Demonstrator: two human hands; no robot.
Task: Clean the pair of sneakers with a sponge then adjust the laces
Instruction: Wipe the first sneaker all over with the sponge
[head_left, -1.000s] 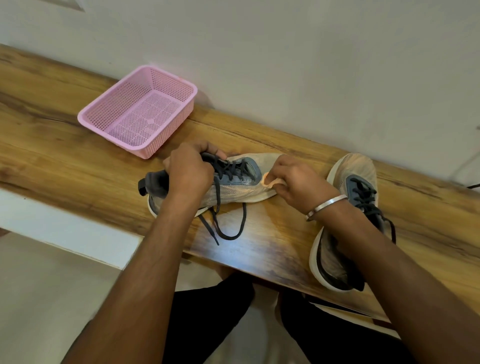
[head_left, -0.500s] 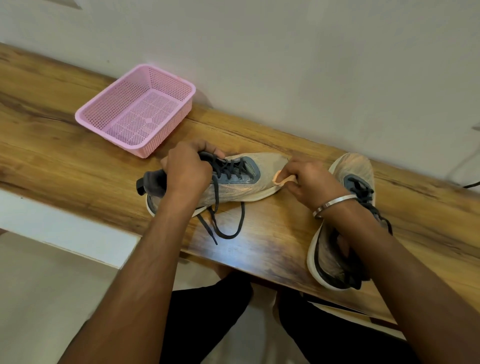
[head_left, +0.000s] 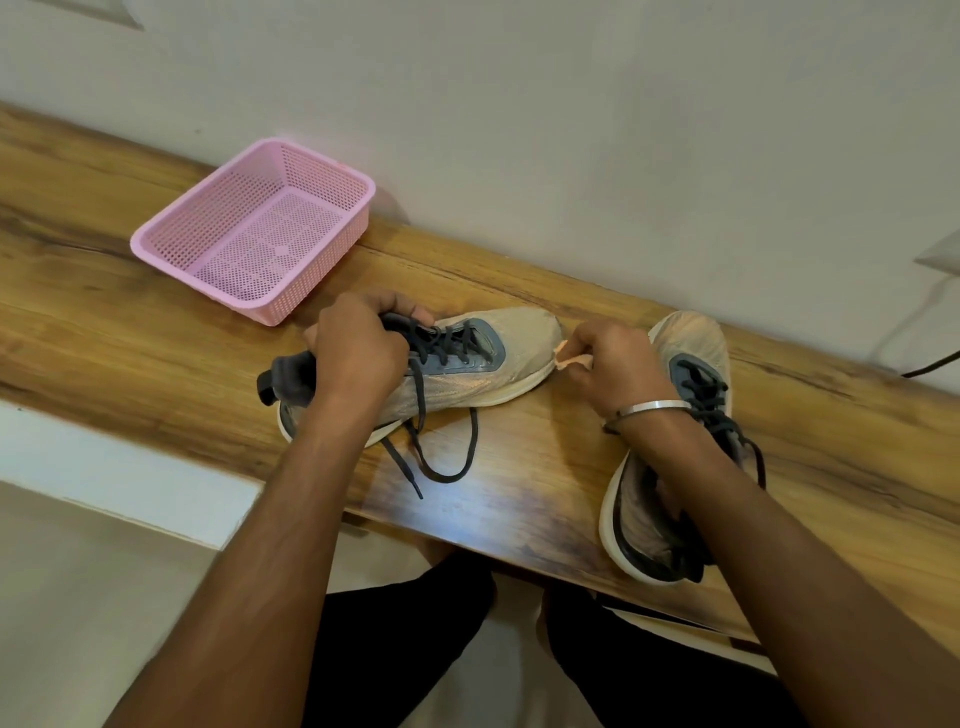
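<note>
On the wooden desk (head_left: 156, 358), one sneaker (head_left: 467, 364) is laid on its side and gripped at the heel end by the left hand (head_left: 358, 358), likely so it cannot slide. A small orange sponge (head_left: 571, 360) is pinched by the right hand (head_left: 618, 374) at the toe, where wiping seems underway (loose laces (head_left: 441, 457) are not yet fixed). The other sneaker (head_left: 675, 441) is kept just beside, partly hidden by the right arm. Nothing is seen inside the pink basket (head_left: 156, 241).

wooden shelf (head_left: 130, 332), pink basket (head_left: 249, 291), two sneakers (head_left: 524, 343), perhaps worn
</note>
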